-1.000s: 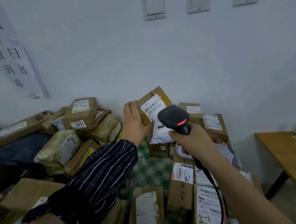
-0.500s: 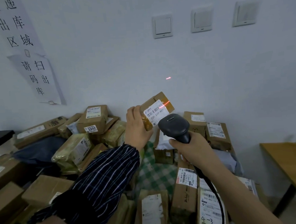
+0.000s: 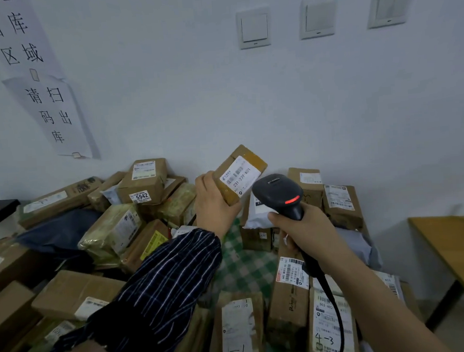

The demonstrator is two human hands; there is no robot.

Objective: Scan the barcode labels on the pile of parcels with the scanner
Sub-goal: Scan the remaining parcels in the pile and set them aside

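Gripping a small parcel by its lower left end, the left hand holds it tilted and lifted above the pile of parcels. Thumb and fingers are curled round the box edge. Its white barcode label faces the camera, and the print reads 231-239; the rest is blurred.

The right hand is clenched round the handle of the black scanner. The scanner head sits just below and right of the parcel's lower right edge. Contact between the two cannot be told. A red light shows on the scanner's back. The cable drops from the handle along the right forearm to the bottom frame edge.

A striped sleeve covers the left forearm. Between the arms lies a patch of green checked cloth, hemmed by parcels on both sides.

The pile runs against the white wall from the left frame edge to the right. The box tagged 5942 is just left of the left hand. Boxes marked 1-1 and 4-3 lie at the bottom.

The wooden tabletop stands well apart at right, with a strip of floor between its edge and the pile. Paper signs and three switches hang on the wall above.
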